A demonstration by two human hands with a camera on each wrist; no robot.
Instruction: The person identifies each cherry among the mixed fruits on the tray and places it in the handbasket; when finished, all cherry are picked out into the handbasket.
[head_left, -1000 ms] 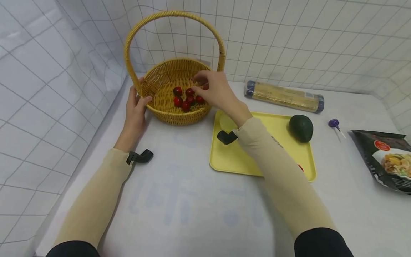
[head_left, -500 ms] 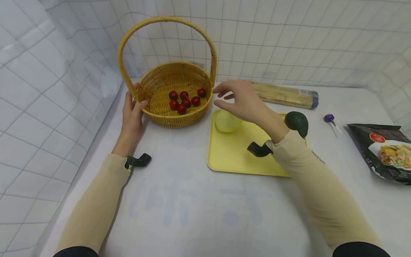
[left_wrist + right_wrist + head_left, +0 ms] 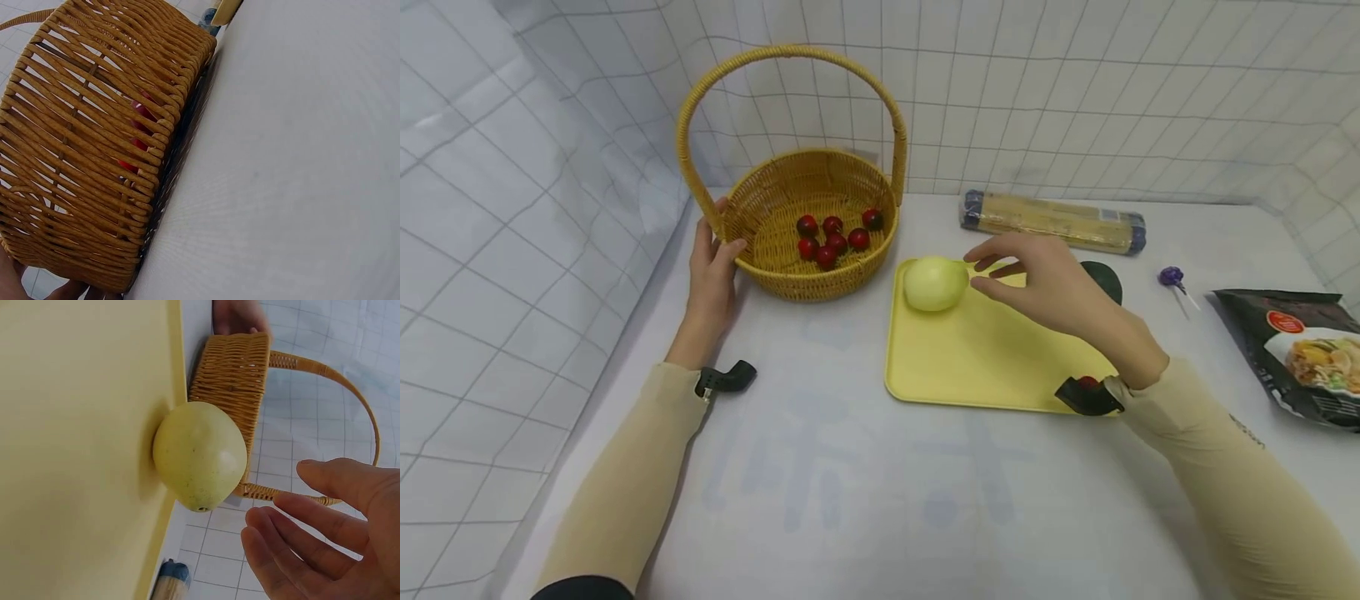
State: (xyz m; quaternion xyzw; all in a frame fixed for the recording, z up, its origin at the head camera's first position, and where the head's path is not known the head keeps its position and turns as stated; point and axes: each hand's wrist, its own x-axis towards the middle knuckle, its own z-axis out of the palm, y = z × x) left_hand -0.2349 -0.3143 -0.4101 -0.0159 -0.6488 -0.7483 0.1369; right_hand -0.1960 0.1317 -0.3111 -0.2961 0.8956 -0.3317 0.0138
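Observation:
My left hand (image 3: 711,271) grips the left rim of a round wicker basket (image 3: 816,287), thumb over the edge. Several dark red cherries (image 3: 826,257) lie inside the basket, partly visible through its weave in the left wrist view. My right hand (image 3: 1045,279) holds nothing and is above the yellow tray (image 3: 970,367), with fingers spread and slightly bent. Just left of its fingertips sits a pale yellow-green fruit (image 3: 200,453), shaped like a pomelo, at the tray's far left corner. Behind the right hand, a dark green avocado (image 3: 1105,282) is partly hidden.
A gold packet with blue ends (image 3: 1052,222) lies behind the tray. To the right are a purple-wrapped lollipop (image 3: 1171,277) and a black food package (image 3: 1292,354). Something small and red (image 3: 1087,382) shows on the tray beside the right wrist. Gridded white sheeting surrounds the table.
My right hand has left the basket, letting go of a cherry there, and moved right over the tray, beside the pale fruit. My left hand still holds the basket rim.

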